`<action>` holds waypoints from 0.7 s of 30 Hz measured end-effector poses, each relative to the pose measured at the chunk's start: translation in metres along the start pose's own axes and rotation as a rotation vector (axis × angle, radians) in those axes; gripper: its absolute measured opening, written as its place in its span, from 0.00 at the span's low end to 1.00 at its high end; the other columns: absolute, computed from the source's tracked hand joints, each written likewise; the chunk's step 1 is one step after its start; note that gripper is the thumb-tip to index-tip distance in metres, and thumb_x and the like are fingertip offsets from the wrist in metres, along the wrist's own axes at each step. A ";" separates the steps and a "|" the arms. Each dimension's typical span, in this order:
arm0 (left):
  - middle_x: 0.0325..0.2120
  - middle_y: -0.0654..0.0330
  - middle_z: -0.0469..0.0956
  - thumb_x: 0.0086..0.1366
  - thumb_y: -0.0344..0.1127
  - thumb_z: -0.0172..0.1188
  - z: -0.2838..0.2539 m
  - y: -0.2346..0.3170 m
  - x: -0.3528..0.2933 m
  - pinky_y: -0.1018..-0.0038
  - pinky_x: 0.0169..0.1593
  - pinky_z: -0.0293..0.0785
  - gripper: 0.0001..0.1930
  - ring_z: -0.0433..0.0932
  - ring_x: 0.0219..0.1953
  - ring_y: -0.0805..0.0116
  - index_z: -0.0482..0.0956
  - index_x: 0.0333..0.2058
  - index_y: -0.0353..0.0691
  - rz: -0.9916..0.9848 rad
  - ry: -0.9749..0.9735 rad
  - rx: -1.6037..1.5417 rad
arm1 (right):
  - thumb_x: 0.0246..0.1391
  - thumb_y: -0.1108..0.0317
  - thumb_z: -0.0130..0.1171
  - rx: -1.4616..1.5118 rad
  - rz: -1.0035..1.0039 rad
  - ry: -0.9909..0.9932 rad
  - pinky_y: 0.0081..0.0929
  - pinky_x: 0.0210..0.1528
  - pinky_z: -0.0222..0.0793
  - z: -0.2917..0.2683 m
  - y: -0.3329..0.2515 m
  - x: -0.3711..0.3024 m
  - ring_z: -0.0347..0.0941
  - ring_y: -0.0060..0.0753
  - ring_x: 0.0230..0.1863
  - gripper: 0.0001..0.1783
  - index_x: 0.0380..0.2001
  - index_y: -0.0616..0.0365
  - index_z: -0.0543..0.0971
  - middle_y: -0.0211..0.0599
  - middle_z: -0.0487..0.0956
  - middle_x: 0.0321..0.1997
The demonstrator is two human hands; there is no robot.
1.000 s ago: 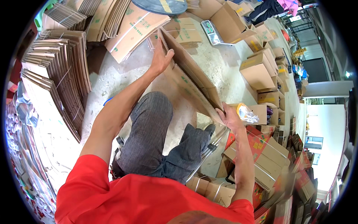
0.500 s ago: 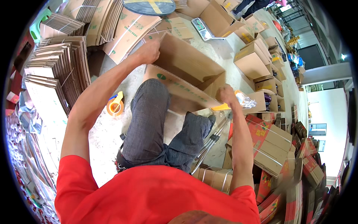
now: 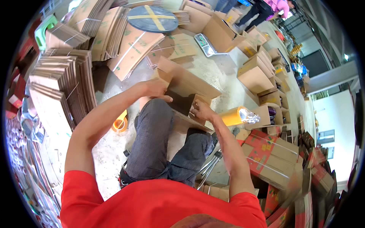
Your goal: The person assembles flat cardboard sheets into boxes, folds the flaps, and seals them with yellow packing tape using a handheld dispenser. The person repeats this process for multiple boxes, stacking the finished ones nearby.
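Observation:
An open brown cardboard box point(image 3: 190, 81) stands on the floor in front of my knees, its tall far flap raised. At the box's left end, my left hand point(image 3: 156, 89) is closed over the end flap, fingertips pointing into the opening. My right hand point(image 3: 202, 110) has bent fingers around the edge of the right end flap point(image 3: 201, 99). The near side of the box is partly hidden behind my knees and hands. Just right of my right hand lies a shiny yellow roll point(image 3: 234, 116) with crumpled clear film at its end.
An orange tape dispenser point(image 3: 120, 123) lies by my left leg. Bundled flat cartons point(image 3: 62, 79) stand at left. A round grey lid point(image 3: 153, 19), a digital scale point(image 3: 205, 45) and open boxes point(image 3: 255, 74) are beyond. Strapped red-and-brown cartons point(image 3: 272, 155) sit at right. People point(image 3: 262, 11) stand far off.
Both hands have moved inward and down, from the box's upper corners to its end flaps. The box has shifted nearer the floor. The yellow roll shows more fully now.

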State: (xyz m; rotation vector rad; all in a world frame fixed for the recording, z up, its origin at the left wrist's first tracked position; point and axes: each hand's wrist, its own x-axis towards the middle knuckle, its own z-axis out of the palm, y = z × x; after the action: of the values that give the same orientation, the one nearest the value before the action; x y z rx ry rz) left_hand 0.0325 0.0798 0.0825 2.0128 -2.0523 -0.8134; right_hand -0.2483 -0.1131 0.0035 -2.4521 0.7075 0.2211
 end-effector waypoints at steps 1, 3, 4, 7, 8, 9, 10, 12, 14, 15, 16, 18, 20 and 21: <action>0.49 0.43 0.83 0.67 0.59 0.64 -0.006 0.001 -0.009 0.55 0.60 0.74 0.33 0.78 0.56 0.43 0.82 0.55 0.33 -0.002 -0.071 -0.086 | 0.65 0.62 0.64 0.164 -0.008 -0.032 0.41 0.45 0.81 0.000 0.004 -0.002 0.82 0.39 0.38 0.25 0.57 0.69 0.72 0.52 0.84 0.46; 0.53 0.46 0.82 0.68 0.66 0.61 0.000 -0.014 -0.020 0.57 0.63 0.72 0.41 0.77 0.59 0.47 0.76 0.65 0.34 -0.014 -0.086 -0.038 | 0.66 0.65 0.60 0.241 -0.077 -0.100 0.38 0.50 0.79 -0.003 -0.001 0.000 0.83 0.40 0.44 0.28 0.63 0.69 0.68 0.52 0.84 0.48; 0.53 0.46 0.82 0.68 0.66 0.61 -0.005 -0.011 -0.021 0.57 0.63 0.72 0.42 0.77 0.59 0.48 0.75 0.65 0.33 -0.014 -0.123 -0.063 | 0.66 0.67 0.58 0.270 -0.106 -0.136 0.36 0.53 0.79 -0.005 -0.002 -0.001 0.83 0.41 0.47 0.29 0.66 0.69 0.66 0.52 0.84 0.49; 0.54 0.46 0.82 0.66 0.65 0.64 -0.010 -0.017 -0.017 0.58 0.62 0.74 0.43 0.77 0.58 0.49 0.73 0.67 0.35 0.083 -0.184 -0.061 | 0.69 0.73 0.53 0.849 0.100 -0.054 0.34 0.47 0.80 0.013 -0.007 0.000 0.81 0.34 0.40 0.25 0.66 0.69 0.65 0.47 0.82 0.45; 0.53 0.46 0.82 0.66 0.64 0.64 -0.008 -0.019 -0.011 0.59 0.61 0.74 0.41 0.78 0.57 0.49 0.75 0.65 0.36 0.064 -0.162 -0.076 | 0.70 0.74 0.52 0.920 0.061 0.003 0.34 0.45 0.80 0.013 -0.004 0.000 0.80 0.33 0.39 0.23 0.65 0.68 0.65 0.46 0.82 0.44; 0.52 0.47 0.83 0.66 0.64 0.65 -0.016 -0.006 -0.012 0.59 0.60 0.75 0.39 0.79 0.55 0.50 0.77 0.64 0.37 0.045 -0.151 -0.095 | 0.70 0.74 0.51 0.996 0.031 0.058 0.33 0.44 0.80 0.016 0.002 0.000 0.80 0.33 0.38 0.22 0.64 0.68 0.66 0.45 0.81 0.43; 0.51 0.47 0.83 0.66 0.63 0.65 -0.016 0.003 -0.018 0.59 0.59 0.76 0.37 0.80 0.54 0.51 0.78 0.63 0.39 0.020 -0.149 -0.120 | 0.71 0.75 0.50 1.079 0.008 0.109 0.33 0.43 0.80 0.024 0.005 -0.003 0.80 0.32 0.37 0.21 0.63 0.68 0.66 0.44 0.81 0.42; 0.45 0.47 0.84 0.65 0.60 0.67 -0.008 -0.007 -0.021 0.59 0.54 0.77 0.31 0.81 0.49 0.50 0.82 0.54 0.39 0.054 -0.076 -0.182 | 0.71 0.73 0.52 1.246 0.075 0.166 0.36 0.45 0.82 0.020 0.000 0.003 0.81 0.38 0.39 0.18 0.60 0.67 0.67 0.50 0.81 0.46; 0.40 0.47 0.83 0.64 0.56 0.69 -0.017 -0.011 -0.022 0.59 0.49 0.77 0.25 0.82 0.45 0.49 0.83 0.45 0.38 0.084 0.029 -0.128 | 0.72 0.71 0.53 1.472 0.110 0.183 0.37 0.47 0.82 0.009 -0.008 0.003 0.82 0.42 0.40 0.17 0.58 0.65 0.69 0.52 0.82 0.47; 0.38 0.46 0.83 0.63 0.55 0.70 -0.024 0.000 -0.019 0.58 0.46 0.77 0.23 0.82 0.43 0.49 0.81 0.40 0.38 0.107 0.084 -0.053 | 0.72 0.70 0.53 1.565 0.102 0.215 0.37 0.48 0.82 0.009 0.003 -0.002 0.82 0.43 0.41 0.17 0.58 0.65 0.69 0.52 0.82 0.47; 0.35 0.46 0.82 0.62 0.53 0.71 -0.030 0.005 -0.014 0.58 0.44 0.76 0.22 0.82 0.41 0.48 0.80 0.36 0.37 0.126 0.151 0.029 | 0.72 0.69 0.53 1.653 0.079 0.247 0.37 0.48 0.82 0.005 0.015 -0.003 0.82 0.44 0.41 0.17 0.58 0.65 0.69 0.53 0.82 0.47; 0.37 0.48 0.79 0.60 0.50 0.72 0.003 -0.020 0.005 0.55 0.48 0.72 0.20 0.78 0.45 0.47 0.77 0.32 0.38 0.250 0.398 0.105 | 0.72 0.67 0.54 1.688 0.094 0.429 0.38 0.50 0.81 0.008 0.031 -0.007 0.82 0.46 0.43 0.17 0.58 0.65 0.69 0.54 0.82 0.48; 0.39 0.50 0.78 0.60 0.49 0.72 0.028 -0.029 0.012 0.53 0.51 0.70 0.19 0.76 0.48 0.48 0.78 0.33 0.39 0.233 0.594 0.122 | 0.72 0.66 0.54 1.549 0.163 0.725 0.39 0.52 0.80 0.010 0.036 -0.013 0.83 0.47 0.45 0.17 0.57 0.65 0.70 0.55 0.82 0.48; 0.40 0.52 0.76 0.58 0.48 0.73 0.042 -0.036 0.023 0.51 0.56 0.67 0.19 0.73 0.51 0.47 0.78 0.35 0.39 0.366 0.784 0.158 | 0.71 0.63 0.57 1.196 0.253 0.880 0.41 0.58 0.77 0.018 0.042 -0.019 0.81 0.49 0.52 0.22 0.60 0.67 0.70 0.57 0.81 0.52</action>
State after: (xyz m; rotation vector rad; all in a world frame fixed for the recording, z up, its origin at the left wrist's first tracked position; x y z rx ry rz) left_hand 0.0419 0.0712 0.0242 1.5606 -1.9138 0.1973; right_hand -0.2869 -0.1235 -0.0251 -1.2018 1.0645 -0.9706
